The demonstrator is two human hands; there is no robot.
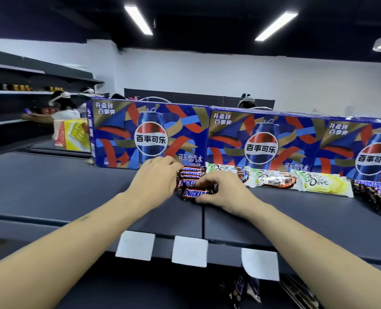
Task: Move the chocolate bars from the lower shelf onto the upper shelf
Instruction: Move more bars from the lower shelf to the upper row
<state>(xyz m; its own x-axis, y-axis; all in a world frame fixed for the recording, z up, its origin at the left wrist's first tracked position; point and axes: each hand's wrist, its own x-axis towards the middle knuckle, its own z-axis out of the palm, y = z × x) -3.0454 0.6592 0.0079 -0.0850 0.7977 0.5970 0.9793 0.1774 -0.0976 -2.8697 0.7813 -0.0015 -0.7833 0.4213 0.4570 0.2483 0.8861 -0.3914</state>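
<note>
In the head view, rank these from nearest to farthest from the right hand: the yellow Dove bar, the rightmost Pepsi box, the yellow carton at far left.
From the right hand:
1. Yellow Dove bar, just right, on the shelf.
2. Rightmost Pepsi box, behind, far right.
3. Yellow carton, far left, behind the boxes.

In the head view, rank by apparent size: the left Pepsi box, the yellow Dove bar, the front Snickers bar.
1. Left Pepsi box, by far the largest.
2. Yellow Dove bar.
3. Front Snickers bar, looks smallest, but the right hand covers part of it, so unsure against the Dove.
</note>
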